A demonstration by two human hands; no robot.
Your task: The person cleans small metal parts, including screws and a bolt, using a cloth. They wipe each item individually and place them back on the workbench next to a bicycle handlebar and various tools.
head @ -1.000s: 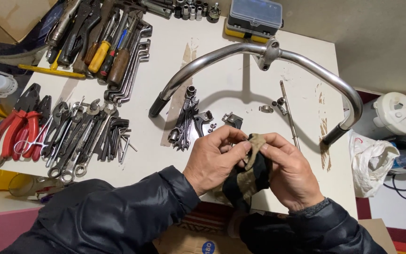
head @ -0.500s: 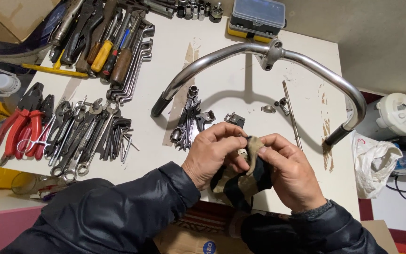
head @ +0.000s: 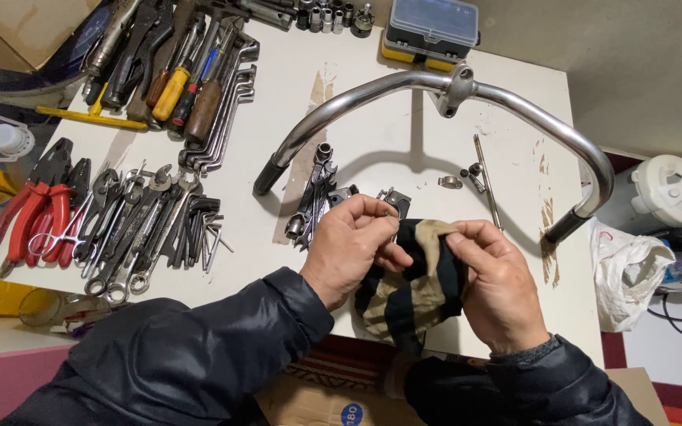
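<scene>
Both hands meet over the near edge of a white table (head: 404, 150): the left hand (head: 349, 251) has its fingers pinched on a small part too hidden to name, and the right hand (head: 489, 288) has its fingers clamped on a black-and-tan rag (head: 416, 288). Behind them lies a chrome handlebar (head: 515, 102); spanners (head: 132, 229) and red pliers (head: 29, 217) lie to the left. Grey floor shows beyond the table.

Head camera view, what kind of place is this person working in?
Probably a home or small repair workshop: a white table carries spanners, red pliers and chrome handlebars, while both hands hold a rag.
</scene>
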